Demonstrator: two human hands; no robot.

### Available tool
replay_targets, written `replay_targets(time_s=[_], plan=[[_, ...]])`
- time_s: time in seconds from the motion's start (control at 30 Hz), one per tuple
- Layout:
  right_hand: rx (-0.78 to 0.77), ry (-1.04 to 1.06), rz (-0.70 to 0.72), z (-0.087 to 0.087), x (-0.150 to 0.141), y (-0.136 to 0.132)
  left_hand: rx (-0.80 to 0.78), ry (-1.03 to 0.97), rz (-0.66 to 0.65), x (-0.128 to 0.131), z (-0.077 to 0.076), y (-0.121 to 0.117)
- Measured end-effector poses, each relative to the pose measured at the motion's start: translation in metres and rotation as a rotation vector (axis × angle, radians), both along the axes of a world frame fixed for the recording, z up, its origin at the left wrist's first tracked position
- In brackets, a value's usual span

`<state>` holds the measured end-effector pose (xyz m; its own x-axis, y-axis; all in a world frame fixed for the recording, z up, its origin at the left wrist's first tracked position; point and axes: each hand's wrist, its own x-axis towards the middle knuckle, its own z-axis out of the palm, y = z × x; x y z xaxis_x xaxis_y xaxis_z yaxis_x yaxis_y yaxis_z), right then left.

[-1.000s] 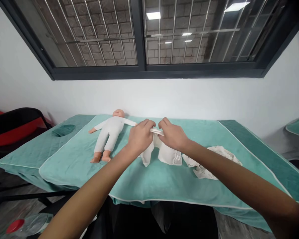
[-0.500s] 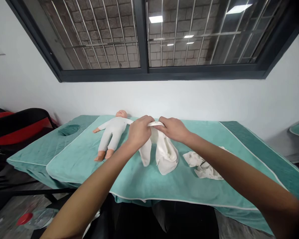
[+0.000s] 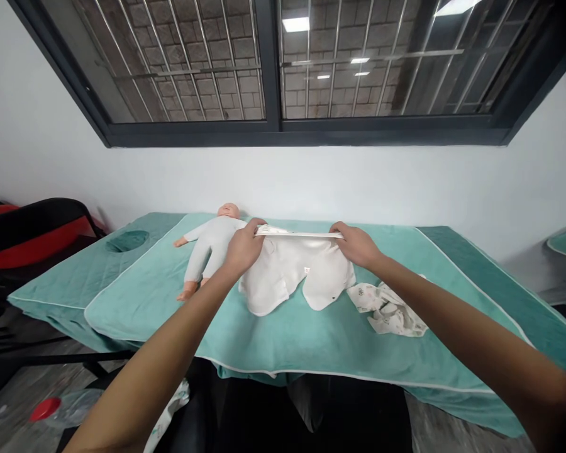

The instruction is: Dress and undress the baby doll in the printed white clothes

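A small white baby garment is stretched between my hands, its upper edge pulled into a straight line. My left hand is closed on one end of that edge, and my right hand grips the other. The cloth hangs down onto the green bed cover, with a small tag near its middle. Left of it a baby doll in a white bodysuit lies on its back, partly hidden behind my left hand and forearm. To the right, a crumpled printed cloth lies near my right forearm.
Beneath everything is a bed with a green cover, which has a face hole at its left end. A window is in the wall behind. Red and black chairs stand at left; a red-capped bottle is below.
My hands have moved apart from close together, drawing the garment's upper edge out wide. The garment, bunched before, now hangs spread out.
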<state>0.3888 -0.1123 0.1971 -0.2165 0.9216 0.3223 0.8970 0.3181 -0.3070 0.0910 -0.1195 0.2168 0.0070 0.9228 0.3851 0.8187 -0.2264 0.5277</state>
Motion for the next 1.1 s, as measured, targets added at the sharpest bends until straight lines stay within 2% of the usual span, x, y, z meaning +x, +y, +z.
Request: replay_targets(time_s=[0.1, 0.2, 0.37, 0.47, 0.57, 0.7, 0.83, 0.97, 1.1], plan=[[0.012, 0.111, -0.049, -0.013, 0.014, 0.006, 0.000, 0.196, 0.105, -0.007, -0.005, 0.000], [-0.015, 0.168, -0.121, -0.015, 0.029, 0.005, -0.005, 0.351, 0.184, -0.019, -0.003, -0.003], [-0.131, 0.091, -0.178, -0.007, 0.048, 0.002, -0.144, 0.326, 0.199, -0.038, 0.001, 0.001], [-0.218, 0.013, -0.168, -0.010, 0.046, 0.015, -0.218, 0.352, 0.195, -0.038, -0.008, 0.021], [-0.292, -0.074, -0.176, -0.031, 0.034, 0.043, -0.323, 0.399, 0.195, -0.028, -0.033, 0.056], [-0.356, -0.205, -0.247, -0.078, 0.011, 0.087, -0.462, 0.396, 0.180, -0.016, -0.081, 0.111], [-0.321, -0.258, -0.299, -0.120, -0.002, 0.125, -0.472, 0.399, 0.195, -0.011, -0.121, 0.156], [-0.292, -0.232, -0.327, -0.149, -0.004, 0.157, -0.449, 0.405, 0.183, -0.013, -0.149, 0.187], [-0.283, -0.137, -0.328, -0.168, 0.001, 0.177, -0.437, 0.407, 0.185, -0.015, -0.175, 0.199]])
